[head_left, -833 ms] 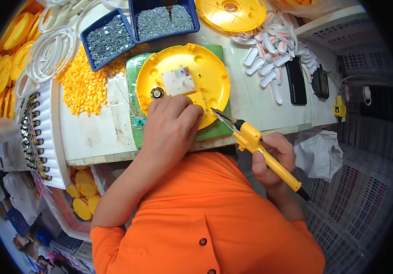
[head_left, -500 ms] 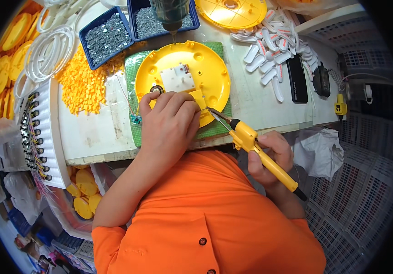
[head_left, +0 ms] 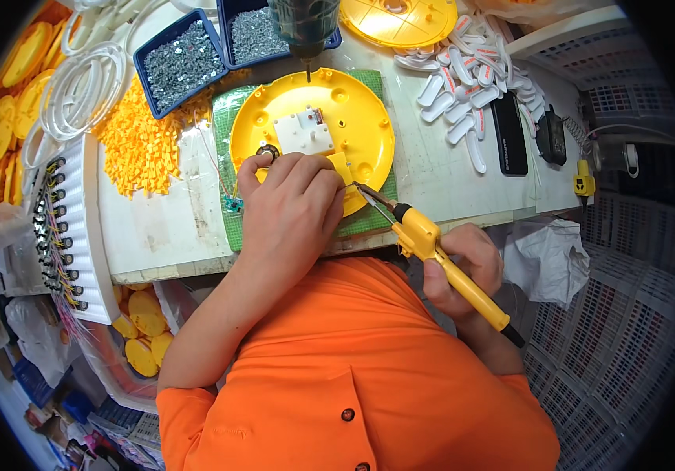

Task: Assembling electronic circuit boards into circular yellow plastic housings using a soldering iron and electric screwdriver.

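We are soldering: our left hand (head_left: 290, 208) presses the yellow disc (head_left: 314, 137) on the bench (head_left: 157, 228), our right hand (head_left: 463, 271) grips the soldering iron (head_left: 431, 251). Next the tip must meet the joint steadily.

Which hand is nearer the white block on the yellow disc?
Left. The left hand rests on the yellow disc just below the white block; the right hand is off the disc, holding a yellow soldering iron.

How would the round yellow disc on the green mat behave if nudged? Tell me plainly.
The yellow disc looks like thin moulded plastic, so probably light and stiff. It lies flat and wide on the green mat, so it should slide rather than tip. The left hand presses on it, likely holding it steady.
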The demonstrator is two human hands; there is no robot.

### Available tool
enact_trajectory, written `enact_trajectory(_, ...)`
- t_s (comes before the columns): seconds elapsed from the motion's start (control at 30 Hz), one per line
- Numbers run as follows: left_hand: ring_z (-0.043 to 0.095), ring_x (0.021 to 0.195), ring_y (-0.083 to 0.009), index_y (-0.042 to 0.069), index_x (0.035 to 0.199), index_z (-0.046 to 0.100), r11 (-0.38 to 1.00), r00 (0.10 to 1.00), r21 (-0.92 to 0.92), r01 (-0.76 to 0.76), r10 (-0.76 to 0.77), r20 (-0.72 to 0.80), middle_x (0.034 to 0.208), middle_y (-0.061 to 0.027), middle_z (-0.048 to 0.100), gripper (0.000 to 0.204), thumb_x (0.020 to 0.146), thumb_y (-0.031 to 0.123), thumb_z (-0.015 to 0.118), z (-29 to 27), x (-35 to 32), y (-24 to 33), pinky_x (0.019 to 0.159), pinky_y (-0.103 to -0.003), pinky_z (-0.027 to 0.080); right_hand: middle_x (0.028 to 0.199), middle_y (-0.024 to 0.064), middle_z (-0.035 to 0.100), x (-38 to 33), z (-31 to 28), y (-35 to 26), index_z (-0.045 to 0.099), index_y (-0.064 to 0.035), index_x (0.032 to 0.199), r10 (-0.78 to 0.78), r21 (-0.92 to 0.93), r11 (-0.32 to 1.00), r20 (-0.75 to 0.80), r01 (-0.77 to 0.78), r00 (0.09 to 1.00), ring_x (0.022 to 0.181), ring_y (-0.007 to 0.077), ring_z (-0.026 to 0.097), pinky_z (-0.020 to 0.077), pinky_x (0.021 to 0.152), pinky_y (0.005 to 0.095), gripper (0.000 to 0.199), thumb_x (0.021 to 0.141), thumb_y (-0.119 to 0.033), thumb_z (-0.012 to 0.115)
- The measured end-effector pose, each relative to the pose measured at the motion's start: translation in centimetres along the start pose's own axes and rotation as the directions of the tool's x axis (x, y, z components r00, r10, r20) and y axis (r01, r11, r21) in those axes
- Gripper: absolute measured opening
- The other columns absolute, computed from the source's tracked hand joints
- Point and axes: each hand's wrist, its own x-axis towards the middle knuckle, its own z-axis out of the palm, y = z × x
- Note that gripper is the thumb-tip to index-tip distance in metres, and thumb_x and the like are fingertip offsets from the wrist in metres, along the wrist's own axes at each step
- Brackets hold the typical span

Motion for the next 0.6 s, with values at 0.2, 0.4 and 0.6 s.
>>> enact_trajectory(0.2, 0.062, 0.1, -0.0163, 0.013, 0.087, 0.064, 1.0, 1.0, 0.011, 0.003, -0.003, 0.013, 0.097, 0.0013, 0.064, 0.011, 0.081, 0.015, 0.072, -0.09, 0.01, 0.0, 0.098, -0.044, 0.036, 0.087, 0.014, 0.061, -0.9, -0.34, 0.21, 0.056, 0.0024, 0.117, 0.019, -0.036, 0.999, -0.032, -0.021, 0.999, 0.072, 0.0196, 0.055, 0.0473, 0.065, 0.0317, 0.04, 0.083, -0.013, 0.069)
enact_trajectory(0.4, 0.062, 0.1, -0.0164, 0.014, 0.087, 0.063, 1.0, 1.0, 0.009, 0.006, -0.007, 0.014, 0.097, 0.0013, 0.064, 0.011, 0.081, 0.015, 0.072, -0.04, -0.04, 0.05, 0.098, -0.045, 0.035, 0.088, 0.0151, 0.062, -0.69, -0.41, 0.14, 0.056, 0.0027, 0.116, 0.027, -0.031, 0.999, -0.02, -0.027, 0.999, 0.073, 0.0199, 0.055, 0.0482, 0.066, 0.0314, 0.039, 0.083, -0.014, 0.07)
enact_trajectory(0.6, 0.062, 0.099, -0.0168, 0.014, 0.087, 0.063, 1.0, 1.0, 0.012, 0.005, -0.005, 0.011, 0.097, 0.0016, 0.064, 0.012, 0.081, 0.015, 0.073, -0.02, -0.01, 0.06, 0.098, -0.045, 0.035, 0.088, 0.015, 0.061, -0.76, -0.39, 0.26, 0.055, 0.0029, 0.117, 0.025, -0.023, 0.999, -0.018, -0.025, 1.0, 0.073, 0.0197, 0.055, 0.0481, 0.066, 0.0316, 0.039, 0.084, -0.014, 0.069)
